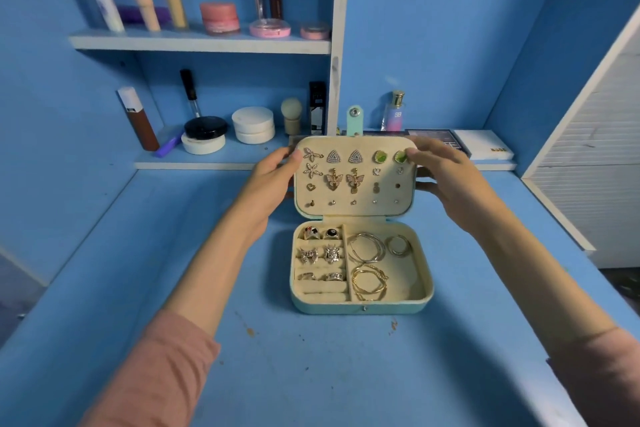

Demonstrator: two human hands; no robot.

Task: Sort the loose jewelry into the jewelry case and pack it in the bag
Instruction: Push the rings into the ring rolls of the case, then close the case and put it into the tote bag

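A mint-green jewelry case (363, 308) lies open in the middle of the blue desk. Its raised lid (353, 215) carries several pairs of earrings (334, 179) pinned in rows. The base holds several rings (320, 255) in the left slots and several hoop earrings (369, 265) in the right compartment. My left hand (268, 184) grips the lid's left edge, thumb on the inside near a starfish earring. My right hand (450, 180) grips the lid's right edge, fingertips by a green earring. No bag is in view.
Shelves behind the case hold cosmetics: white jars (252, 124), a black compact (205, 127), a brush (292, 114), pink pots (220, 17) and tubes. A perfume bottle (394, 111), a dark palette (434, 139) and a white box (483, 146) stand behind my right hand. A white panel (588, 166) leans at right.
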